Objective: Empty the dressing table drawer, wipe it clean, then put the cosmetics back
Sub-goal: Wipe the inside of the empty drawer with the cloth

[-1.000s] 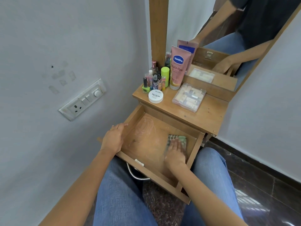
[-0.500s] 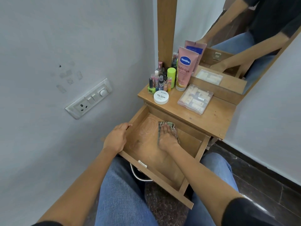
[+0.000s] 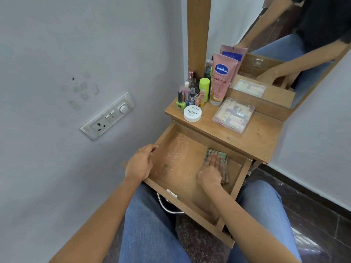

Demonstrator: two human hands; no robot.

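- The right grip (image 3: 210,168) lay flat with fingers straight, pressing the cloth (image 3: 225,159) onto the drawer (image 3: 165,134) floor at its far right.
- The left grip (image 3: 139,165) was curled over the drawer's left wall, holding it.
- Risk: the smears (image 3: 178,147) at far left looked unwiped, and strokes kept to the right would miss them.
- Risk: the drawer stood far out, so hard pressing might tip it, or jolt the counter (image 3: 260,133) and topple the bottles (image 3: 190,93).
- Count: one drawer, one cloth, one tube (image 3: 221,78), one jar (image 3: 192,113), one box (image 3: 234,114). The bottles were too crowded to count.
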